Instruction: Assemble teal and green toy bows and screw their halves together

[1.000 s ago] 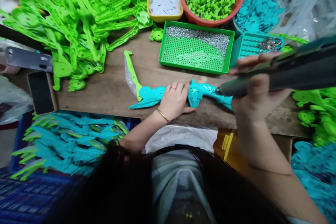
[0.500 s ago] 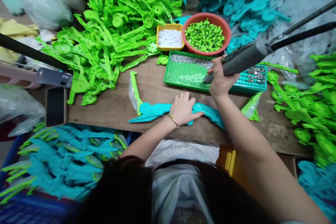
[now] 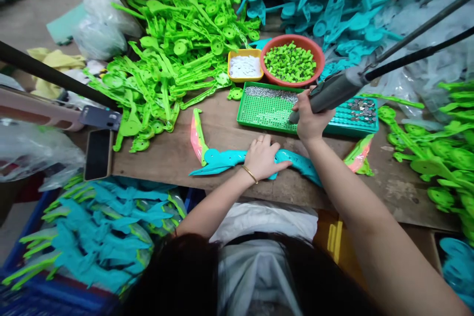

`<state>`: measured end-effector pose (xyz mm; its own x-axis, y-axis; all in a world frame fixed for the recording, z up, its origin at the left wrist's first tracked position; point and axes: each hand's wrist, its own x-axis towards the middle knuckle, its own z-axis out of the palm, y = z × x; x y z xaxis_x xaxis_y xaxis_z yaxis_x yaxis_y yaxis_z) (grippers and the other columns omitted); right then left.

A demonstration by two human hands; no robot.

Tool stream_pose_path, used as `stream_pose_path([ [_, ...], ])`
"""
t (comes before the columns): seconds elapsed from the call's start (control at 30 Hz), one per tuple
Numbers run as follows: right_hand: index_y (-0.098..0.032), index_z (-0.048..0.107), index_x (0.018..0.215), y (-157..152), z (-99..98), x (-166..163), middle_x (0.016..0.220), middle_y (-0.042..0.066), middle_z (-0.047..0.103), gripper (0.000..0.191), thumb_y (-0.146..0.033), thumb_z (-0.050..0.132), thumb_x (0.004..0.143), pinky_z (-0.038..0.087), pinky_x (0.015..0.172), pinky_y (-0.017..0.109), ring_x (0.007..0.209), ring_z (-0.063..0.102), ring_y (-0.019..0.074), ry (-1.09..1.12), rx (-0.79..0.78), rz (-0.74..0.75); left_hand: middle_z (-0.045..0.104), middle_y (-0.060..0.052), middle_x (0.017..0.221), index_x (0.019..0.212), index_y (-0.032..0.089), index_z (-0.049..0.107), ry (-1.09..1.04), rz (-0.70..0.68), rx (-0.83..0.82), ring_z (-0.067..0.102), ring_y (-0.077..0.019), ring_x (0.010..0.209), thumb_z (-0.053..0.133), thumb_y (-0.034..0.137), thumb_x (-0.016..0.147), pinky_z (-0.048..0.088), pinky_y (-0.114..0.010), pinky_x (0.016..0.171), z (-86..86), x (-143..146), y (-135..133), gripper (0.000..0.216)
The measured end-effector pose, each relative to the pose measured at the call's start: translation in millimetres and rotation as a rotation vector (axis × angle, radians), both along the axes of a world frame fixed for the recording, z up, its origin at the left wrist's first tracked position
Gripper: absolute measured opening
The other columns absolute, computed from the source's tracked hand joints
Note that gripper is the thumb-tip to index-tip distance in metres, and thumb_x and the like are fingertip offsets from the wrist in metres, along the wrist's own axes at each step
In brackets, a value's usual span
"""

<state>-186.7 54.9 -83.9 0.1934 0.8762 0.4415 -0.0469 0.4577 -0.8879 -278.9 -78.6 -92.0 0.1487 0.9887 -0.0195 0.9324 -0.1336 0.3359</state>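
My left hand (image 3: 262, 158) lies spread over the middle of a blue plastic bow-shaped toy body (image 3: 225, 159), its thumb stretched to the right. Green arms with clear, pink-tinted covers flank it, the left arm (image 3: 199, 137) and the right arm (image 3: 359, 155). My right hand (image 3: 314, 117) is wrapped round a grey electric screwdriver (image 3: 338, 90). The screwdriver's tip points down-left over a green perforated tray (image 3: 259, 114), where small silver screws (image 3: 272, 94) line the far side. My right forearm hides the body's right end.
Behind the tray stand a red bowl (image 3: 320, 66) of small green parts and a yellow box (image 3: 230, 75) of white pieces. Green parts (image 3: 148, 84) heap at left, blue parts (image 3: 333, 5) at back. A phone (image 3: 98, 154) lies left, above a blue crate (image 3: 22, 237) of blue-green assemblies.
The clear covers on both green arms have turned from whitish to pink. The whole view has shifted, so things sit lower and mostly further right. Both hands keep nearly the same pose.
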Motion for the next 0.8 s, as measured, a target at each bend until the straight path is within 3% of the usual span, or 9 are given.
stream_pose_path([
  [0.13, -0.019, 0.06, 0.08, 1, 3.7, -2, 0.067, -0.006, 0.062, 0.028, -0.044, 0.072, 0.074, 0.051, 0.054, 0.025, 0.051, 0.058, 0.0088, -0.012, -0.009, -0.014, 0.056, -0.009, 0.107, 0.098, 0.019, 0.064, 0.018, 0.005, -0.009, 0.051, -0.0262, 0.106, 0.054, 0.07, 0.081, 0.043, -0.037, 0.087, 0.6, 1, 0, 0.055],
  [0.23, -0.021, 0.062, 0.084, -6, 19.9, 2, 0.07, -0.005, 0.064, 0.025, -0.041, 0.074, 0.073, 0.05, 0.052, 0.026, 0.049, 0.058, 0.0091, 0.055, 0.038, -0.012, 0.055, -0.008, 0.109, 0.108, 0.021, 0.063, 0.009, 0.013, -0.011, 0.051, -0.0257, 0.106, 0.054, 0.07, 0.081, 0.042, -0.036, 0.087, 0.8, 1, 0, 0.057],
  [0.4, -0.026, 0.065, 0.092, -42, 44.0, 27, 0.079, -0.005, 0.068, 0.019, -0.034, 0.073, 0.077, 0.048, 0.048, 0.025, 0.047, 0.057, 0.008, 0.13, 0.098, 0.077, 0.055, -0.006, 0.11, 0.112, 0.027, 0.064, -0.038, -0.008, -0.015, 0.05, -0.0249, 0.105, 0.054, 0.066, 0.083, 0.041, -0.035, 0.084, 1.0, 1, 0, 0.05],
  [0.57, -0.031, 0.062, 0.099, -82, 32.8, 47, 0.083, -0.007, 0.068, 0.022, -0.036, 0.071, 0.079, 0.048, 0.045, 0.024, 0.047, 0.056, 0.0072, 0.08, 0.067, 0.093, 0.055, -0.008, 0.111, 0.113, 0.026, 0.065, -0.062, 0.01, -0.035, 0.05, -0.0269, 0.107, 0.058, 0.065, 0.081, 0.04, -0.037, 0.086, 1.5, 2, 1, 0.051],
  [0.7, -0.029, 0.059, 0.094, -91, 25.6, 49, 0.082, -0.006, 0.066, 0.025, -0.044, 0.07, 0.078, 0.05, 0.047, 0.025, 0.048, 0.056, 0.0076, 0.048, 0.04, 0.106, 0.055, -0.008, 0.111, 0.111, 0.025, 0.065, -0.064, 0.023, -0.041, 0.05, -0.0267, 0.107, 0.06, 0.065, 0.08, 0.04, -0.037, 0.086, 2.1, 2, 1, 0.051],
  [0.8, -0.027, 0.06, 0.095, -91, 25.2, 46, 0.082, -0.006, 0.067, 0.021, -0.038, 0.07, 0.08, 0.051, 0.048, 0.024, 0.049, 0.058, 0.0069, 0.081, 0.038, 0.147, 0.055, -0.008, 0.112, 0.109, 0.024, 0.065, -0.066, 0.013, -0.046, 0.05, -0.0266, 0.107, 0.06, 0.065, 0.08, 0.041, -0.037, 0.086, 2.4, 2, 1, 0.05],
])
